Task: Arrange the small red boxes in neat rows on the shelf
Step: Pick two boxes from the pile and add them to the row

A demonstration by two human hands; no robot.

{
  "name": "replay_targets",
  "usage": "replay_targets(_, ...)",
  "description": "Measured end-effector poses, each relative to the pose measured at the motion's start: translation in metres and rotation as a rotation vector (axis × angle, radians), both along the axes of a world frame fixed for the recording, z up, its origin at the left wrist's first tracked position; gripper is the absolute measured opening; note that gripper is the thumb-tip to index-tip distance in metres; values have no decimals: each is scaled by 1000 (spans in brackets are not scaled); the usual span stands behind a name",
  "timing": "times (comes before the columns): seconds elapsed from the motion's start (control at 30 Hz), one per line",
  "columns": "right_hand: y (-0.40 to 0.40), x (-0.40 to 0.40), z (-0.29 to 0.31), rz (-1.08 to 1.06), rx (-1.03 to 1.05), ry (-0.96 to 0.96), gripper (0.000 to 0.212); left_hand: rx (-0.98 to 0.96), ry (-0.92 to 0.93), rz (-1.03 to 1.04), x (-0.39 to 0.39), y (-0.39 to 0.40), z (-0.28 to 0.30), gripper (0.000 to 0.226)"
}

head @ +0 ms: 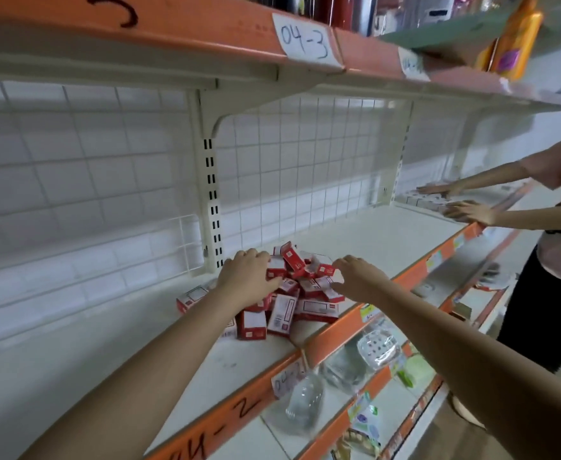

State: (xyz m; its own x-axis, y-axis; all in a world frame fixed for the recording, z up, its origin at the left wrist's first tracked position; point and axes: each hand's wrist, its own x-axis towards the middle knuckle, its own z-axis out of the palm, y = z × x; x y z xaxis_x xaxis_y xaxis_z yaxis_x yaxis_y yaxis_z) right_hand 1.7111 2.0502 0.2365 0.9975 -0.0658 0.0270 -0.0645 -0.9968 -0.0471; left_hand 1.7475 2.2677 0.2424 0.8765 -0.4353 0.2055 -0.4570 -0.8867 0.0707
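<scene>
Left hand (247,273): fingers spread, resting on the pile. Right hand (358,277): open, cupping its far side. Red boxes (292,293): jumbled heap on shelf (388,240) between both hands. Rows: none formed; arranging apparently not begun.

Both forearms are bare to the frame's edge, with no sleeve showing. The left hand (247,273) and right hand (358,277) seem to carry no rings, though blur limits certainty.
</scene>
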Motion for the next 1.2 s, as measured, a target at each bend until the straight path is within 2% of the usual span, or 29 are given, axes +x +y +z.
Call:
replay_targets(0.1, -9, 7, -18, -56, 68, 69, 52, -17, 33, 65, 11, -10, -7, 54)
replay_targets(0.2, -2, 7, -28, -38, 85, 89, 44, -59, 60, 138, 15, -21, -16, 57)
replay_targets(0.3, 4, 8, -33, -67, 163, 34, 41, -126, 55, 198, 16, -32, -24, 63)
replay_targets(0.4, 2, 11, -42, -120, 233, 9, 46, -208, 53, 260, 19, -39, -28, 70)
replay_targets(0.47, 0, 14, -47, -146, 295, -11, 46, -270, 76, 296, 21, -42, -30, 68)
replay_targets(0.6, -3, 13, -46, -195, 415, -44, 34, -350, 130, 328, 25, -41, -33, 63)
replay_targets(0.8, -7, 0, -49, -222, 617, -165, 52, -473, 109, 324, 19, -32, -34, 57)
replay_targets(0.9, -6, -10, -45, -171, 685, -253, 52, -512, 56, 273, 5, -27, -29, 54)
replay_targets(1.07, 2, -25, -44, 52, 775, -371, 49, -603, 61, 142, -33, -16, -19, 50)
replay_targets(1.2, 12, -39, -44, 194, 972, -392, 45, -743, 102, 64, -65, -6, -21, 52)
